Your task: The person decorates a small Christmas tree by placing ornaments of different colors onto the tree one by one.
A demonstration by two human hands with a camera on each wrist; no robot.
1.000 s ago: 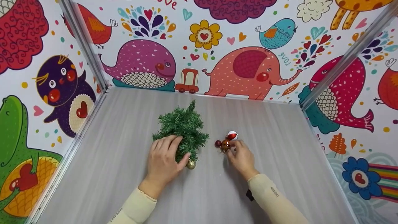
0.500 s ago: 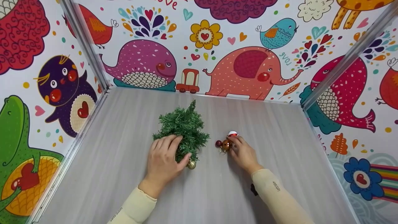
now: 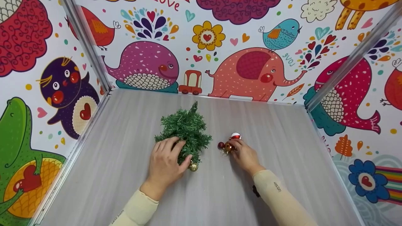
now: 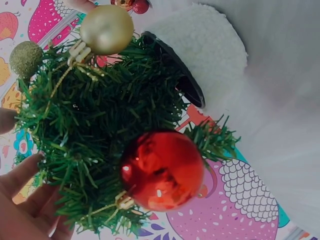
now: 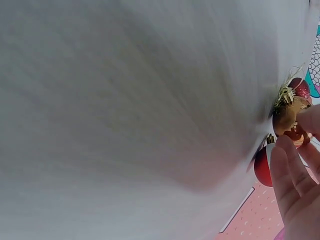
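Observation:
A small green artificial Christmas tree (image 3: 183, 122) is gripped by my left hand (image 3: 166, 160), thumb and fingers spread around its near side. In the left wrist view it carries a shiny red bauble (image 4: 162, 170), a matte gold bauble (image 4: 107, 30) and a glittery gold bauble (image 4: 26, 59). Its white fuzzy base (image 4: 205, 45) shows behind. To the tree's right, my right hand (image 3: 246, 157) pinches a copper-orange bauble (image 3: 228, 148) within a small cluster. A red-and-white bauble (image 3: 235, 136) lies just beyond the fingers, and a small dark red bauble (image 3: 221, 145) sits to the left.
A pale wood-look tabletop (image 3: 204, 194) lies under everything. Walls printed with cartoon animals (image 3: 245, 73) stand at the back and both sides, with metal strips (image 3: 91, 47) at the corners. Gold hanging loops (image 5: 287, 92) trail from the baubles in the right wrist view.
My right hand lifted slightly over toward the red-and-white bauble, then its fingers came down on the copper-orange one. My left index finger shifted a little on the tree; the tree stayed in place.

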